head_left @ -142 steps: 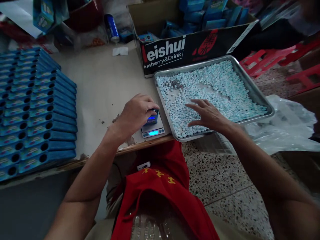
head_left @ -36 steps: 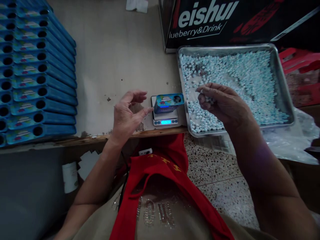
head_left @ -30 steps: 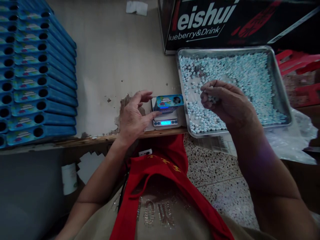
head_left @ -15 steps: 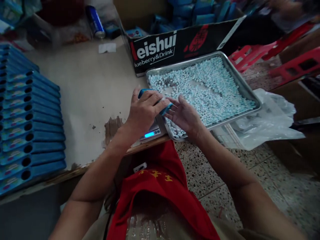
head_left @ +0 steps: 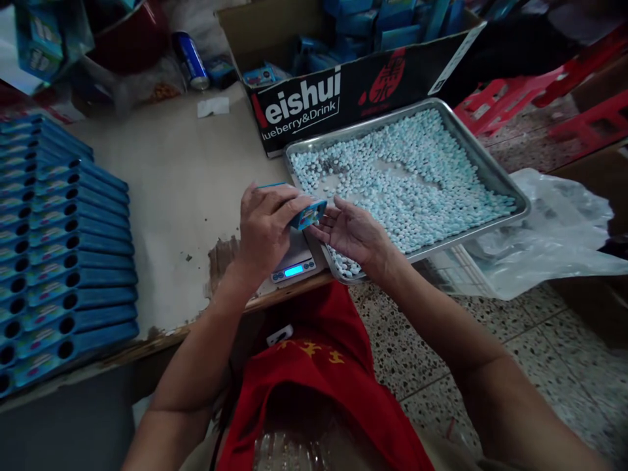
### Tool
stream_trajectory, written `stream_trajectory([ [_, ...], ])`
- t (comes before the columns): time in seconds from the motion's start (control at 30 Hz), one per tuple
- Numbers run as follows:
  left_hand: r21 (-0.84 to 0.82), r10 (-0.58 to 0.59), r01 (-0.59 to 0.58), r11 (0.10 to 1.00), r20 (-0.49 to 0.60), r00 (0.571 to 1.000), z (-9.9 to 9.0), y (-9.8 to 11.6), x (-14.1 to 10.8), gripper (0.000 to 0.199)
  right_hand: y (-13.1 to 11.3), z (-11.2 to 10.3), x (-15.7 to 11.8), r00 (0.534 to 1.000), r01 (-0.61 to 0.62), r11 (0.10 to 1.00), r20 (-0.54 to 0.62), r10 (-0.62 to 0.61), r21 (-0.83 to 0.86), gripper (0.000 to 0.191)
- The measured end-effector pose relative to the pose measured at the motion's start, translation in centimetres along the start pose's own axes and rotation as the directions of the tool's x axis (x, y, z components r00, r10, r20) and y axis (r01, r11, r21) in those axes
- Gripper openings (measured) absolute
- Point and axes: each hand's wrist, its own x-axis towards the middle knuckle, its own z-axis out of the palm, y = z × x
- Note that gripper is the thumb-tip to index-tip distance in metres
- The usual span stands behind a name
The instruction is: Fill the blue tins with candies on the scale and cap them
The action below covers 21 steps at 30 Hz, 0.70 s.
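Gripped in my left hand [head_left: 267, 226] is a small blue box [head_left: 310, 214], tilted so that its right end faces my other hand. My right hand [head_left: 350, 232] is palm up with its fingers apart, just below and beside that end of the box; whether the fingertips touch it I cannot tell. Small pale blue and white candies [head_left: 417, 176] cover much of the metal tray [head_left: 495, 183] under and beyond my right hand. Below the box lies a digital scale [head_left: 294, 270] with a lit blue display, partly hidden by my left hand.
Stacked blue boxes [head_left: 73, 261] with round holes line the table's left side. Behind the tray stands a black carton [head_left: 304, 108] holding more blue packs. A blue can [head_left: 191, 62] is at the back. Clear plastic bags [head_left: 554, 229] and red stools [head_left: 510, 98] are at the right.
The blue box has turned in my left hand, so more of its printed end shows. My right hand stays spread beside it. The whole view has shifted slightly.
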Motion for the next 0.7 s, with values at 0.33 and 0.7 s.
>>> stream_trajectory([
  [0.33, -0.138, -0.195, 0.191, 0.972, -0.019, 0.981, 0.9, -0.7, 0.1, 0.032, -0.1, -1.4, -1.0, 0.995, 0.074, 0.996, 0.064, -0.071, -0.041, 0.029],
  [0.7, -0.532, -0.589, 0.507, 0.678, 0.020, 0.808, 0.1, -0.3, -7.6, 0.059, -1.9, -5.0, -1.2, 0.954, 0.276, 0.789, 0.061, -0.292, -0.549, 0.018],
])
